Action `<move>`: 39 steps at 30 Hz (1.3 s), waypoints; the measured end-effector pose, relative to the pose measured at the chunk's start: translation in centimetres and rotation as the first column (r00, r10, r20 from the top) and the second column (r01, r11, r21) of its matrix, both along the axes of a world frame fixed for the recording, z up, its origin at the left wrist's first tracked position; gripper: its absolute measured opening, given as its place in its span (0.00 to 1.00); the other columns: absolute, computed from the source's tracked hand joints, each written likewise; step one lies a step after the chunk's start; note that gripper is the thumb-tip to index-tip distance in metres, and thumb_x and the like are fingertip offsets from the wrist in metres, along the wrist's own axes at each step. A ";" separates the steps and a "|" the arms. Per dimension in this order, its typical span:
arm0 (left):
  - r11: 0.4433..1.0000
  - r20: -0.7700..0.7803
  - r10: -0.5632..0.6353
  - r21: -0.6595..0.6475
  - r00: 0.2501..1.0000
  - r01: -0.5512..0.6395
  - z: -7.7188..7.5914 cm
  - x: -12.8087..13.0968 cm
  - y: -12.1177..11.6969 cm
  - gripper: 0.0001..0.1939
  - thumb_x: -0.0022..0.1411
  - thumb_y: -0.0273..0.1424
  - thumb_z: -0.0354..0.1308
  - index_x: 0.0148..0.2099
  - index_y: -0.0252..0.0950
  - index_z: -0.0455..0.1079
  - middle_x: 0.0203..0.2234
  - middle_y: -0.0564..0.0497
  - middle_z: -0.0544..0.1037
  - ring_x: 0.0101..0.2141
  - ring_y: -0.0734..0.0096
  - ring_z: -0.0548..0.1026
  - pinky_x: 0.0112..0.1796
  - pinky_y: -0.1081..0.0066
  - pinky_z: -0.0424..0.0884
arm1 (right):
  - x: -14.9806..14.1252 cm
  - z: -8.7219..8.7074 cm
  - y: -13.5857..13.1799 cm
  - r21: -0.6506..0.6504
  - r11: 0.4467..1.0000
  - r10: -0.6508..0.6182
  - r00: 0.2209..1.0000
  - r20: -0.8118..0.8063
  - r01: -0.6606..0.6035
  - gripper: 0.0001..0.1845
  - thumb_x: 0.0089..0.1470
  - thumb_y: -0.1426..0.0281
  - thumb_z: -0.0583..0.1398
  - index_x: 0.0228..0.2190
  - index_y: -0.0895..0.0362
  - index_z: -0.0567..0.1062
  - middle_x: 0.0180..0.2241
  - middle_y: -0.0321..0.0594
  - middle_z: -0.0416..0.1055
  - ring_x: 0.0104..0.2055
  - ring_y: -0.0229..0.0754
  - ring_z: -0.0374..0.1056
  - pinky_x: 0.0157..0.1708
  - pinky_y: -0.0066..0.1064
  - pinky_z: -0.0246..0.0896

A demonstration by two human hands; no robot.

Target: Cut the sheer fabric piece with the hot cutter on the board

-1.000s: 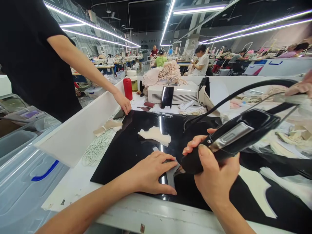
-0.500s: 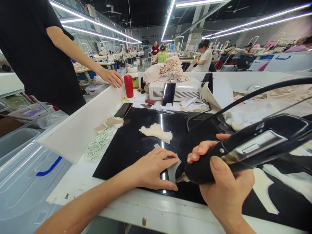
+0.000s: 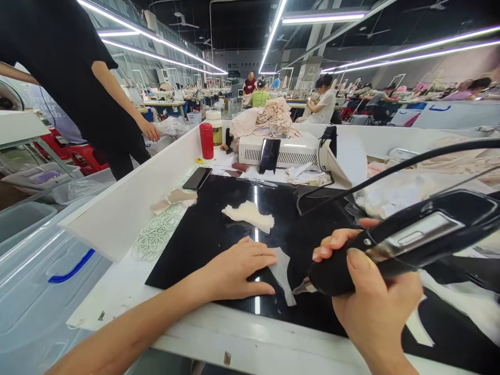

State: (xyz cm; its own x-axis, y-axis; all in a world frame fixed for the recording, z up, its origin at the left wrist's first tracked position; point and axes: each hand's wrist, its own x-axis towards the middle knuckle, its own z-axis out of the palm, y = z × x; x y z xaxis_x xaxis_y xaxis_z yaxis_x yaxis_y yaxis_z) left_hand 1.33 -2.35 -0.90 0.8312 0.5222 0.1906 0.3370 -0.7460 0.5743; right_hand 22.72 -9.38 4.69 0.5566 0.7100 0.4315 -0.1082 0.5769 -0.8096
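My left hand [image 3: 234, 268] lies flat with fingers spread on the glossy black work plate [image 3: 203, 234], pressing the edge of a thin pale fabric strip [image 3: 284, 273]. My right hand [image 3: 371, 302] is wrapped round a black corded hand tool [image 3: 406, 242], whose metal tip sits just right of the strip's lower end, at or just above the plate. A crumpled cream fabric piece [image 3: 250, 214] lies further back on the plate.
A person in black [image 3: 74, 83] stands at the left beyond the white side wall [image 3: 128, 200]. A phone [image 3: 197, 178], a red bottle [image 3: 206, 140], a white machine [image 3: 289, 148] and a fabric pile [image 3: 265, 114] sit at the back. Clear bins [image 3: 35, 291] stand at the left.
The person in black has pulled their arm back from the table and stepped away left. My right hand with the tool has shifted slightly right, exposing more of the strip.
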 end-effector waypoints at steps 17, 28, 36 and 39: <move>0.989 0.132 -0.134 0.077 0.982 0.124 0.5 0.3 -1.0 0.12 0.82 0.38 0.64 0.54 0.40 0.88 0.52 0.45 0.88 0.50 0.60 0.84 0.70 0.53 0.69 | 1.8 1.6 1.5 0.004 0.987 -0.158 0.986 -0.051 0.159 0.26 0.45 0.66 0.78 0.45 0.49 0.78 0.27 0.27 0.78 0.26 0.42 0.71 0.26 0.34 0.74; 0.977 0.178 -0.168 0.159 0.970 0.140 0.0 0.4 -0.9 0.12 0.82 0.37 0.64 0.54 0.39 0.88 0.52 0.44 0.87 0.49 0.60 0.84 0.65 0.57 0.72 | -0.6 -0.1 0.3 0.046 0.996 0.073 0.997 0.016 -0.073 0.25 0.56 0.62 0.80 0.51 0.49 0.79 0.33 0.30 0.80 0.30 0.39 0.75 0.33 0.33 0.79; 0.979 0.160 -0.171 0.141 0.972 0.149 0.2 0.4 -0.8 0.12 0.82 0.37 0.64 0.55 0.38 0.87 0.52 0.43 0.87 0.50 0.60 0.83 0.66 0.57 0.71 | -0.3 -0.2 0.3 0.032 0.998 0.048 0.998 0.047 -0.049 0.23 0.59 0.62 0.79 0.51 0.48 0.78 0.33 0.29 0.79 0.29 0.40 0.76 0.32 0.33 0.80; 0.987 0.163 -0.137 0.112 0.977 0.119 0.3 0.5 -0.7 0.13 0.83 0.34 0.61 0.58 0.36 0.85 0.54 0.42 0.87 0.53 0.59 0.83 0.67 0.56 0.71 | 0.2 -0.2 0.8 0.038 0.999 0.022 0.998 0.062 -0.025 0.23 0.58 0.62 0.78 0.50 0.49 0.78 0.32 0.28 0.79 0.28 0.39 0.75 0.31 0.32 0.78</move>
